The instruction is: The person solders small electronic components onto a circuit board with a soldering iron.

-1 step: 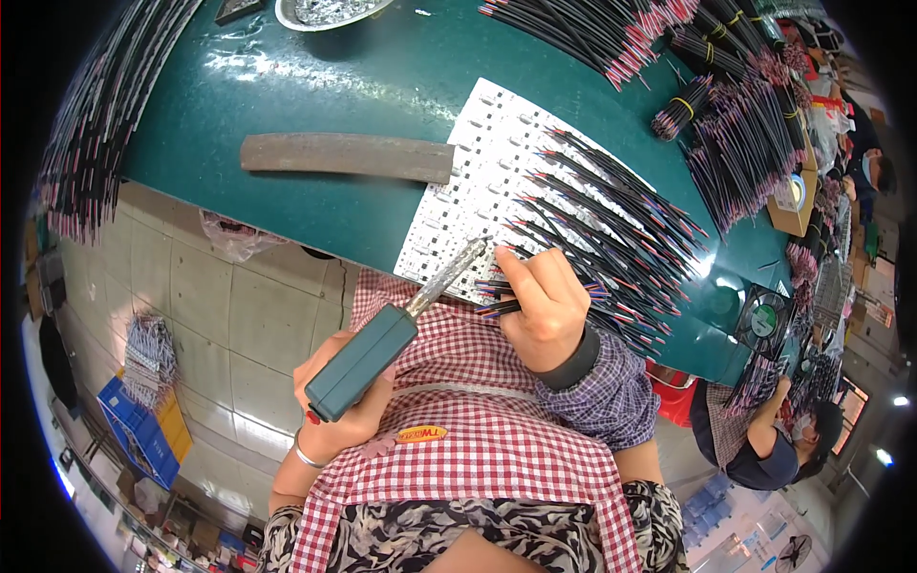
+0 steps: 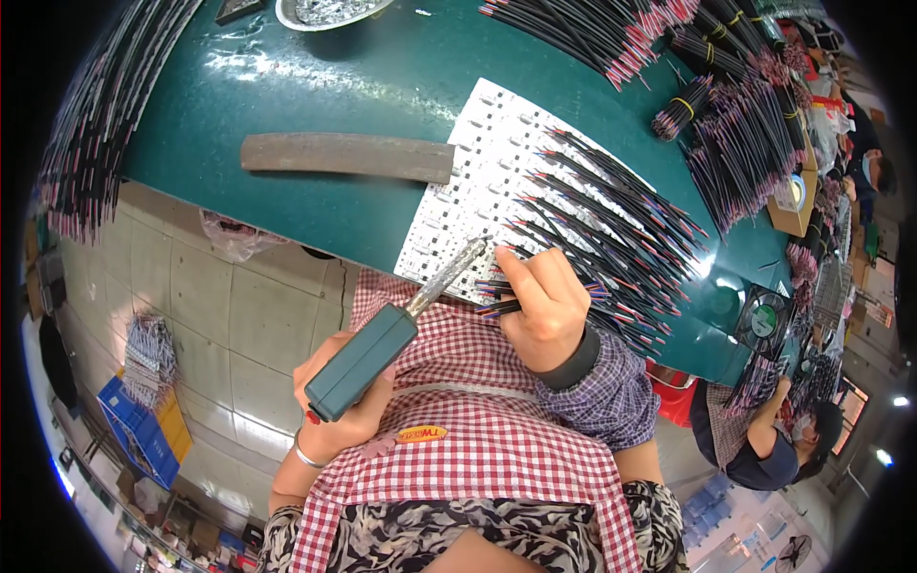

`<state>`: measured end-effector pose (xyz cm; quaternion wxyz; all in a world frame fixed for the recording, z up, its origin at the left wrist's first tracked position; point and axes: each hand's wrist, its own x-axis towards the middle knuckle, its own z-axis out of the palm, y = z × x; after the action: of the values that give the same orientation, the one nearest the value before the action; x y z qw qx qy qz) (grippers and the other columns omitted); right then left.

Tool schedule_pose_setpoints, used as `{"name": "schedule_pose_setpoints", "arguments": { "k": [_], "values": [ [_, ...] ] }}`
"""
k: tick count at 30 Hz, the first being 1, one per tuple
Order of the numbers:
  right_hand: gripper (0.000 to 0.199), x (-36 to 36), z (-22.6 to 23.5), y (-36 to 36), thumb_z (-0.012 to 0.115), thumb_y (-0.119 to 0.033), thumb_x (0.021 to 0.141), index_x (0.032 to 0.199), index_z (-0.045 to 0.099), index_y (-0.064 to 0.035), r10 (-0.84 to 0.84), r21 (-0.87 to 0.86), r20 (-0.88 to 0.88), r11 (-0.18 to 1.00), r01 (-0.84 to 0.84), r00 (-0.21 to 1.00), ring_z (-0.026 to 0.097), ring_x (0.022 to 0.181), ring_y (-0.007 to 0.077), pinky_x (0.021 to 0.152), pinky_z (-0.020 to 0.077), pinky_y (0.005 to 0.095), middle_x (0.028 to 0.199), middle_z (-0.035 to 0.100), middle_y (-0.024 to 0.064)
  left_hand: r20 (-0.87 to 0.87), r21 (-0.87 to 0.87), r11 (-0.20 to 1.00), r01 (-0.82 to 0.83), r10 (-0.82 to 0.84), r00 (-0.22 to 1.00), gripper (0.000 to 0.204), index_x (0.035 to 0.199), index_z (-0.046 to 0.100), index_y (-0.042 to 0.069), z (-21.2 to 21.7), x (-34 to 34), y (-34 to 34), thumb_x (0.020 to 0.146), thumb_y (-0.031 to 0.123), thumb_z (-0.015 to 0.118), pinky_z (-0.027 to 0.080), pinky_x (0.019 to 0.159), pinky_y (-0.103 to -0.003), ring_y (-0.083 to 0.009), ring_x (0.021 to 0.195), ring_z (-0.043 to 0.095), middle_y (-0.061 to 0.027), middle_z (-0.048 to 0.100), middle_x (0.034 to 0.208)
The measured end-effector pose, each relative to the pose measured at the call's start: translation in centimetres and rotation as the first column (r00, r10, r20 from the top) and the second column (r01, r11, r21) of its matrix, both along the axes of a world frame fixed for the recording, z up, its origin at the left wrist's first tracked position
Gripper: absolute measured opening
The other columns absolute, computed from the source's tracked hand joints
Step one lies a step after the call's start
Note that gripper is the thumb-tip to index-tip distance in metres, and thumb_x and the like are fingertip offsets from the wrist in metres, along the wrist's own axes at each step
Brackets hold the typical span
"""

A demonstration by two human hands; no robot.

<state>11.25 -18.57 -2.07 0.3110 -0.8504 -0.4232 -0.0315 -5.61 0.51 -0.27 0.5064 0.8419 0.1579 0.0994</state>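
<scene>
My left hand (image 2: 359, 416) is closed around the dark green body of a soldering gun (image 2: 365, 361). Its metal barrel slants up to the right, and the tip is at the white circuit board panel (image 2: 468, 181), close to my right fingertips. In my right hand (image 2: 546, 310) is a small bunch of black-sleeved wires (image 2: 499, 298) with red and blue ends. The index finger and thumb reach toward the board beside the tip; whether they pinch a single wire there I cannot make out. Rows of similar wires (image 2: 611, 215) spread rightward from the panel.
A grey-brown curved bar (image 2: 344, 157) rests across the panel's left edge on the green table (image 2: 315, 100). A metal dish (image 2: 330, 11) stands at the back. Wire bundles (image 2: 745, 153) lie at right, near a small fan (image 2: 764, 317). Another person (image 2: 778, 444) works at far right.
</scene>
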Motion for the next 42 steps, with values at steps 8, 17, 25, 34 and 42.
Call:
{"name": "schedule_pose_setpoints", "arguments": {
  "k": [8,17,25,34,42],
  "values": [
    [0.044,0.8,0.7,0.1,0.06,0.015,0.055,0.096,0.068,0.003,-0.069,0.004,-0.143,0.998,0.07,0.987,0.055,0.071,0.0291,0.06,0.0478,0.039,0.076,0.048,0.0108,-0.004,0.058,0.998,0.03,-0.03,1.0,0.022,0.088,0.069,-0.005,0.1,0.2,0.0,0.066,-0.005,0.074,0.055,0.063,-0.031,-0.0247,0.068,0.069,-0.0145,0.068,0.086],
    [0.041,0.8,0.5,0.1,0.059,0.014,0.058,0.097,0.068,0.0031,-0.044,-0.013,-0.06,0.999,0.044,0.997,0.054,0.073,0.0283,0.058,0.047,0.0384,0.076,0.047,0.0107,-0.031,-0.018,0.999,0.032,-0.032,0.999,0.019,0.087,0.069,-0.003,0.5,0.6,-0.4,0.069,-0.007,0.072,0.053,0.062,-0.03,-0.0232,0.069,0.068,-0.0124,0.066,0.086],
    [0.04,0.7,0.5,0.2,0.06,0.013,0.061,0.099,0.068,0.0036,-0.029,-0.018,0.003,0.999,0.029,1.0,0.054,0.073,0.0274,0.058,0.0471,0.0378,0.077,0.046,0.0104,-0.163,-0.142,0.983,-0.119,0.095,0.982,0.021,0.091,0.07,-0.002,-0.8,-2.7,-0.3,0.071,0.0,0.075,0.053,0.062,-0.031,-0.0234,0.068,0.066,-0.0138,0.067,0.085],
    [0.049,1.1,0.7,-0.8,0.064,0.017,0.059,0.106,0.07,0.0007,0.0,0.116,-0.078,0.993,0.009,0.997,0.06,0.076,0.0261,0.06,0.0498,0.0341,0.087,0.058,0.0097,-0.047,-0.05,0.992,-0.112,0.11,0.993,0.031,0.109,0.068,-0.001,-1.9,-5.1,-0.3,0.079,0.006,0.074,0.053,0.068,-0.031,-0.0211,0.077,0.066,-0.0126,0.069,0.098],
    [0.073,-0.1,0.9,-0.8,0.062,0.023,0.059,0.126,0.067,-0.0036,-0.084,0.088,-0.089,0.992,0.092,0.992,0.06,0.068,0.0209,0.057,0.0491,0.0303,0.088,0.05,0.0074,-0.197,-0.483,0.742,-0.465,0.425,0.884,0.045,0.134,0.052,-0.001,-1.7,-6.3,-0.8,0.093,0.01,0.065,0.045,0.097,-0.034,-0.0175,0.11,0.056,-0.0088,0.058,0.126]
  ]
}}
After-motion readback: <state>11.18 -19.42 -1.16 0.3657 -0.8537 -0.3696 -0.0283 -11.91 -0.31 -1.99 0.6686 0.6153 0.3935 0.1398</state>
